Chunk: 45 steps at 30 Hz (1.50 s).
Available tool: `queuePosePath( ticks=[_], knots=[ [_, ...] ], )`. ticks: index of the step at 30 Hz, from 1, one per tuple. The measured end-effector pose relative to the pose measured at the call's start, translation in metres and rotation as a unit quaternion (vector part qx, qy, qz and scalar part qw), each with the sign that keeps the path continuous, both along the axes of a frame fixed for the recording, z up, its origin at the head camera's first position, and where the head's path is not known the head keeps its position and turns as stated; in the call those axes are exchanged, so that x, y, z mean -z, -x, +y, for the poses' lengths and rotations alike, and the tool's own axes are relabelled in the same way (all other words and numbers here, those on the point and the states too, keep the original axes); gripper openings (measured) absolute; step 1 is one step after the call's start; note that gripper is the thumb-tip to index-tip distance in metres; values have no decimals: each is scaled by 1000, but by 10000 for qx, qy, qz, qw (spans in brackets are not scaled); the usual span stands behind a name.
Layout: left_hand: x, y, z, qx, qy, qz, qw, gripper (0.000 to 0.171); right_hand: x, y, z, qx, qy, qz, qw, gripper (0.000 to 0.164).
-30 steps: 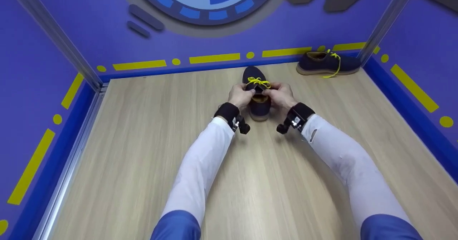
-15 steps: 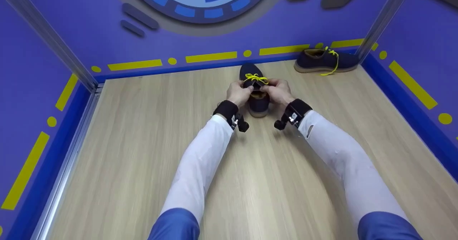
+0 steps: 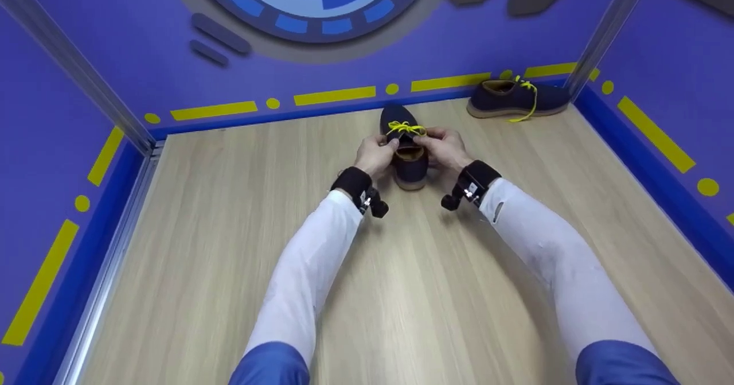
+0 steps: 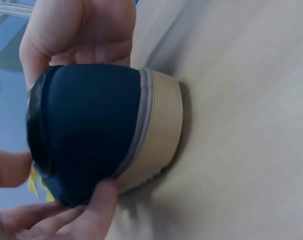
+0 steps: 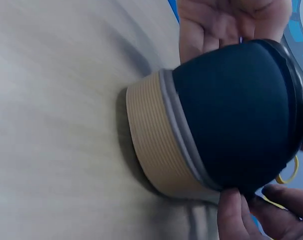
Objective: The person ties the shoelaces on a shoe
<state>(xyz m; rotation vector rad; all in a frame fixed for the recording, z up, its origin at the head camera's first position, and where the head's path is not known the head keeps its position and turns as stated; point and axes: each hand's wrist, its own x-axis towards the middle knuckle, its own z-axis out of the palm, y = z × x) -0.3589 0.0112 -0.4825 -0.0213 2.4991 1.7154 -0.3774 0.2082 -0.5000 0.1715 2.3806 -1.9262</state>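
Note:
A dark navy shoe [image 3: 410, 170] stands upright on the wooden surface, toe pointing away and heel nearest me. Its yellow lace [image 3: 405, 127] is tied in a bow over the front. From the left, my left hand [image 3: 374, 154] grips the shoe's upper beside the opening, thumb on top. My right hand [image 3: 449, 148] holds the opposite side the same way, its thumb close below the bow. Both wrist views show the rounded heel [image 4: 91, 115] and its tan ribbed sole, with fingers [image 5: 232, 212] against the shoe's side. The shoe's tongue is partly hidden by the thumbs.
Another navy shoe [image 3: 553, 99] lies by the back right corner, its yellow lace hanging down the side. Blue-purple walls with yellow marks [image 3: 334, 95] enclose the wooden surface [image 3: 229, 213] at the back, left and right. Metal posts [image 3: 609, 29] stand at the corners.
My left wrist has shifted slightly outward to the left. Both hands keep their hold on the shoe, which stays in place. The head view has moved a little.

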Motion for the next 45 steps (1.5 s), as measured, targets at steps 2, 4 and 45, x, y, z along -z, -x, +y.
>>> queuePosePath(
  ticks=[2,4,45],
  knots=[
    [-2,-4,-8,202,8,64,9998,51,-2,0,5,76,83,-70,9999,53],
    [-5,-10,-20,464,342,244,9980,55,-4,1,11,163,-109,27,9998,56],
    [13,-126,-101,1842,3538,2189,8905,53,2,105,117,798,-4718,1424,8665,76]
  ],
)
